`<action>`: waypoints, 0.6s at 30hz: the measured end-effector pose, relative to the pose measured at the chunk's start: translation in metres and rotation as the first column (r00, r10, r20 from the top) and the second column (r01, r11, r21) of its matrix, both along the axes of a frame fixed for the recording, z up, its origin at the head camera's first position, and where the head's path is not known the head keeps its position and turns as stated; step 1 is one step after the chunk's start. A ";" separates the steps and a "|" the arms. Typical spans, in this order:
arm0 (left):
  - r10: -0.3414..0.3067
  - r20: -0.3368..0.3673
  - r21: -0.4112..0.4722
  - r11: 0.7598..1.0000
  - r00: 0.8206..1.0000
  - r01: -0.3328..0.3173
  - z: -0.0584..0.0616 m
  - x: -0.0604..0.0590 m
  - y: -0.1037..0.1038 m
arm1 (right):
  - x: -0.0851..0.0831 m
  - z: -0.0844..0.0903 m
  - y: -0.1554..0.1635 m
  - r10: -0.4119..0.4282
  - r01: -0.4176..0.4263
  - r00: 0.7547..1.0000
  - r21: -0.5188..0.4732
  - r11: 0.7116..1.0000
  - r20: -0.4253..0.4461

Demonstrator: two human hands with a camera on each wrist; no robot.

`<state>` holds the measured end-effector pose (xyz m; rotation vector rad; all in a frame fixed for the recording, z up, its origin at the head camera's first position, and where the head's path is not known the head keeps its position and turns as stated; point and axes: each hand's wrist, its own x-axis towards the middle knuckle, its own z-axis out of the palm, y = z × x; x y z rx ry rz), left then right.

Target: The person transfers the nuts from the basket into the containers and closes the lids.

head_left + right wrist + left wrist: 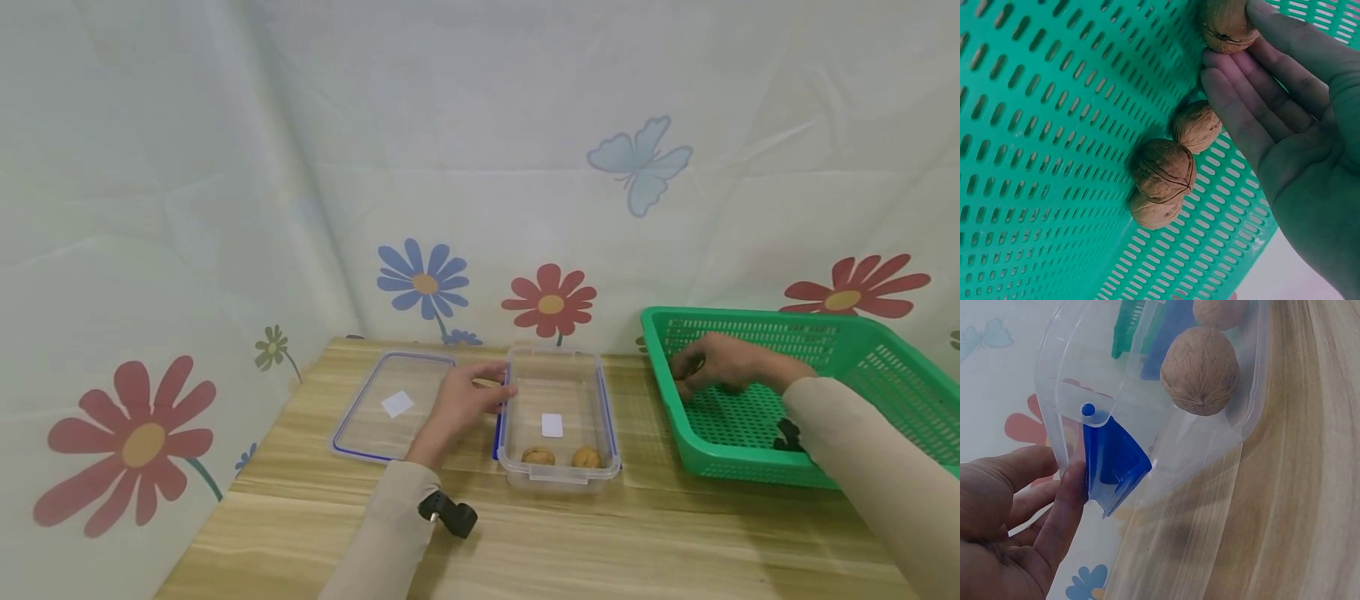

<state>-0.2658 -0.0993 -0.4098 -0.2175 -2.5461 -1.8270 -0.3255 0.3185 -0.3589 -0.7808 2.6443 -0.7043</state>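
Green basket [892,367] held loose walnuts, right hand [1297,125] pinching one walnut [1225,25] at its fingertips (firm grip advised); left hand [465,400], fingers straight, steadied the clear box [558,417], best kept still.
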 end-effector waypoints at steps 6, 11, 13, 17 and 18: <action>-0.004 0.001 0.003 1.000 1.000 0.004 0.000 -0.001 0.000 | 0.006 0.006 0.002 -0.090 0.094 0.992 -0.040 0.995 0.092; -0.006 -0.003 0.010 1.000 1.000 0.006 -0.001 -0.001 0.000 | 0.008 0.013 0.006 -0.090 0.090 0.996 -0.031 0.995 0.008; -0.005 -0.002 0.014 1.000 1.000 0.005 0.000 0.000 0.000 | 0.009 0.016 0.008 -0.082 0.081 0.995 -0.015 0.997 -0.064; -0.005 -0.004 0.016 1.000 1.000 0.005 0.000 0.000 0.000 | 0.014 0.025 0.010 -0.117 0.116 0.985 -0.014 0.993 -0.127; -0.006 -0.005 0.018 1.000 1.000 0.006 0.000 0.000 0.000 | 0.016 0.028 0.010 -0.131 0.130 0.983 -0.018 0.991 -0.129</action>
